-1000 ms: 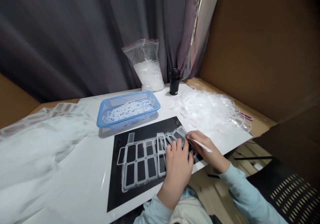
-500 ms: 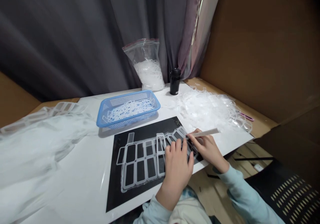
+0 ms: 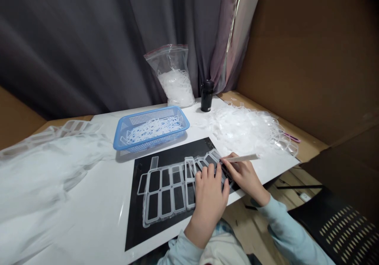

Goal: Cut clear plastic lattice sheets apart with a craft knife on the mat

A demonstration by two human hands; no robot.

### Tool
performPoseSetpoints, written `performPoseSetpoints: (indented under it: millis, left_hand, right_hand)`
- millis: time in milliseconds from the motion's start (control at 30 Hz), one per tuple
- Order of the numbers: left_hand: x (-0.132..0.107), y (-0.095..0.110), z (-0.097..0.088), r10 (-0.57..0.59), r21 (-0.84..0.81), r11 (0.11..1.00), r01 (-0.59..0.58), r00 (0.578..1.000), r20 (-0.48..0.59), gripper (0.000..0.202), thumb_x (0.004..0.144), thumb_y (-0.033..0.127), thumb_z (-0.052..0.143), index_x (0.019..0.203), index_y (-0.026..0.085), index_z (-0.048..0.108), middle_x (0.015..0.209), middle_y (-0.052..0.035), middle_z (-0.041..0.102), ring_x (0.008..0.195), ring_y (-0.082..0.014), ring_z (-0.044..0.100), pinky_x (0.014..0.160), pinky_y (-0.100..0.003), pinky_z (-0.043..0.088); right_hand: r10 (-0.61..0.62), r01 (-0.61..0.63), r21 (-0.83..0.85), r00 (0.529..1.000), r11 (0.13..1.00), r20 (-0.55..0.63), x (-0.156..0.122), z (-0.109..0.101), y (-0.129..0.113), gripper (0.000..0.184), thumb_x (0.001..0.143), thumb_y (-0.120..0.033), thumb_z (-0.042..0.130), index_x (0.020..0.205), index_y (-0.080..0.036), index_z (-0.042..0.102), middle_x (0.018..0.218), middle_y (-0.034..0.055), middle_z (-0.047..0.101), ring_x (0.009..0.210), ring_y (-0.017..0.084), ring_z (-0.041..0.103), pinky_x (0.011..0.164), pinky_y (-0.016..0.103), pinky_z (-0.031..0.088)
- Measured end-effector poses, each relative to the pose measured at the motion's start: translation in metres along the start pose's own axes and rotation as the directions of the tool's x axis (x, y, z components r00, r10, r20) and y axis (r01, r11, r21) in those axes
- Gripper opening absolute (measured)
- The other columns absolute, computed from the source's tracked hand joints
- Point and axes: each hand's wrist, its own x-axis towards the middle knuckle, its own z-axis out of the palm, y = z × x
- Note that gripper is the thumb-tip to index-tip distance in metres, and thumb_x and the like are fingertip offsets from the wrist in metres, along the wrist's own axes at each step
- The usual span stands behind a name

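Because the translucent plastic frames [image 3: 160,196] are nearly colourless, the black sheet [image 3: 134,237] beneath them seems placed to make their outlines stand out, and they lie on it in a joined, ladder-like layout of rectangular cells. The sheet sits on a white tabletop [image 3: 97,213], squared up in front of the person, within easy reach of both hands. The left hand [image 3: 209,203] lies palm down across the right part of the frames, its fingers [image 3: 211,174] slightly spread and pressing down, apparently to keep the thin plastic flat and stop it sliding. The right hand [image 3: 244,178] comes in from the lower right, wrist angled inward, with its thumb and forefinger pinching a white flat stick [image 3: 241,158] near one end. The stick's tip sits among the frames just beside the left hand's fingertips, though exactly what it touches is hidden. The remaining fingers of the right hand curl under and are partly hidden. Both forearms are in pale blue sleeves and converge on the same spot. Beyond the sheet, a blue mesh basket [image 3: 151,112] holds a tangle of frames, a loose heap of clear frames [image 3: 242,128] spreads to the right, and a zip bag [image 3: 171,59] of more frames stands against the curtain beside a black bottle [image 3: 207,96].
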Motion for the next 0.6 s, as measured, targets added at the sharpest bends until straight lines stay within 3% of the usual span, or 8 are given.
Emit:
performPoseSetpoints:
  millis: [367,600]
  left_hand:
    - [0.0009,0.0000,-0.0024,-0.004,-0.002,1.000,0.005,1.000,0.028,0.039,0.098,0.036,0.052,0.132,0.017,0.058,0.115,-0.0096,0.061,0.100,-0.0267,0.053,0.087,-0.044,0.043]
    - [0.0010,0.0005,-0.0026,-0.008,-0.001,1.000,0.008,0.999,0.032,0.040,0.098,0.034,0.054,0.134,0.016,0.057,0.114,-0.0092,0.062,0.100,-0.0270,0.053,0.087,-0.044,0.043]
  right_hand:
    - [-0.054,0.057,-0.065,0.998,0.996,0.037,0.0020,0.0052,0.0048,0.025,0.105,-0.033,0.043,0.094,-0.022,0.062,0.100,0.0093,0.070,0.096,0.025,0.066,0.081,0.036,0.054]
    - [-0.150,0.151,-0.126,0.989,0.980,0.020,0.0039,0.0069,0.0000,0.023,0.104,-0.028,0.043,0.090,-0.023,0.061,0.091,0.0080,0.068,0.091,0.024,0.065,0.078,0.034,0.054]
